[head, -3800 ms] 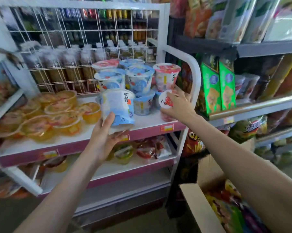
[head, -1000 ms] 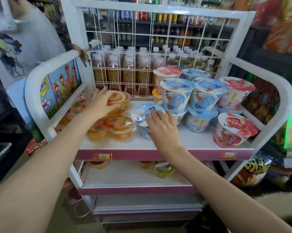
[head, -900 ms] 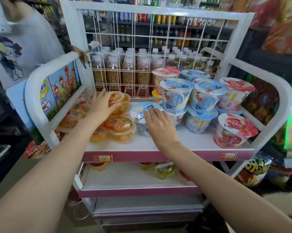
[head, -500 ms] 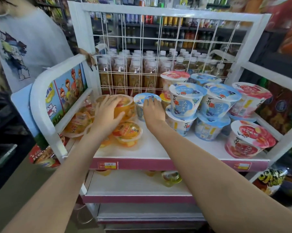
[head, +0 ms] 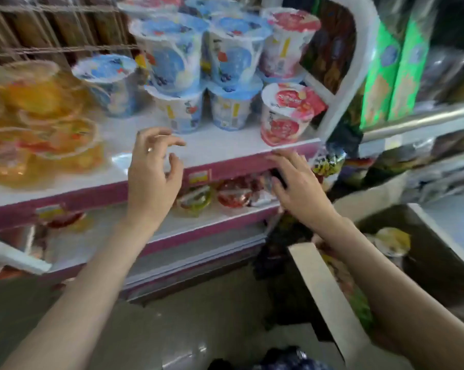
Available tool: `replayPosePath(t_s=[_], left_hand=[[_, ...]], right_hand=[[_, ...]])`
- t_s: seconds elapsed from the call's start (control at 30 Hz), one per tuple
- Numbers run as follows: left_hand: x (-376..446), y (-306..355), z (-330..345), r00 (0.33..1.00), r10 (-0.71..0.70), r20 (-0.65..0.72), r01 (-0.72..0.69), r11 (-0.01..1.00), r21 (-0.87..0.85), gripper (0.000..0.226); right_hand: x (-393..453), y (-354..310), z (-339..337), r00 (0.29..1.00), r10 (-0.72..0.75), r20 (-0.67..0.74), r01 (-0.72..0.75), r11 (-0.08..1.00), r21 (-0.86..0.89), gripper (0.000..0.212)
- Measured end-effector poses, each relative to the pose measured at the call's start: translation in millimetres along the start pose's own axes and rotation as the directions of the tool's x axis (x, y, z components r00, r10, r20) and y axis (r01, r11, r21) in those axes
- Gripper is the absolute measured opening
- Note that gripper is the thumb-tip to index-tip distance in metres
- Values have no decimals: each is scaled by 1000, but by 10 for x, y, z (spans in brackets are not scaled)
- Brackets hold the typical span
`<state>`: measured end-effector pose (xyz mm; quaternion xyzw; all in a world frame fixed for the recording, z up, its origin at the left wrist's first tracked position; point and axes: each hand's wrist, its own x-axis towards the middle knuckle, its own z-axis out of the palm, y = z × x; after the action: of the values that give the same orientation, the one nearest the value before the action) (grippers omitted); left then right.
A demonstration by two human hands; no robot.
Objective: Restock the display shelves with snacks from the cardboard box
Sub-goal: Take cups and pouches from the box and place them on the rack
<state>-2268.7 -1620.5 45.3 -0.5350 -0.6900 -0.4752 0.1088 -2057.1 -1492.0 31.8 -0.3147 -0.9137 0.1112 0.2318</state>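
My left hand point(head: 154, 169) hovers empty, fingers spread, over the front edge of the pink-trimmed top shelf point(head: 220, 145). My right hand point(head: 294, 180) is open too, below that shelf's front right corner. Blue-lidded cups point(head: 172, 57) stand stacked at the back, and a single blue cup point(head: 108, 84) stands beside the orange jelly cups point(head: 49, 121) on the left. Red-lidded cups point(head: 286, 116) stand at the shelf's right end. The cardboard box point(head: 329, 295), with snack packs inside, sits on the floor at lower right.
A lower shelf point(head: 188, 222) holds a few jelly cups point(head: 233, 194). To the right a second rack carries green boxes point(head: 393, 76) and bagged snacks. A white side rail point(head: 356, 65) closes the shelf's right end. Grey floor lies below.
Both hands have let go of the cups and drawn back off the shelf toward its front edge. The blue cup now stands alone beside the jelly cups. My view has swung right and down.
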Motion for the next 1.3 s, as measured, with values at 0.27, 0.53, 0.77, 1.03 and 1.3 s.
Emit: replayPosePath(t_s=[0.27, 0.53, 0.77, 1.03, 1.3], left_hand=[[-408, 1100, 1703, 884, 200, 423, -123, 972, -202, 24], [-1132, 1672, 3388, 703, -64, 708, 156, 986, -65, 19], [-1583, 1910, 4414, 446, -309, 840, 313, 933, 176, 20], [-1750, 1894, 4732, 402, -408, 820, 357, 894, 269, 34], [-1686, 2021, 4757, 368, -365, 855, 441, 878, 184, 82]], right_hand=[[-1196, 1886, -664, 860, 505, 72, -501, 863, -67, 44], [-1806, 4083, -286, 535, 713, 454, -670, 685, -287, 57], [-2189, 5141, 289, 562, 580, 590, -330, 811, -484, 91], [-2176, 5497, 712, 571, 583, 578, -185, 777, -602, 98], [-1874, 5268, -134, 532, 369, 762, -732, 654, 194, 92]])
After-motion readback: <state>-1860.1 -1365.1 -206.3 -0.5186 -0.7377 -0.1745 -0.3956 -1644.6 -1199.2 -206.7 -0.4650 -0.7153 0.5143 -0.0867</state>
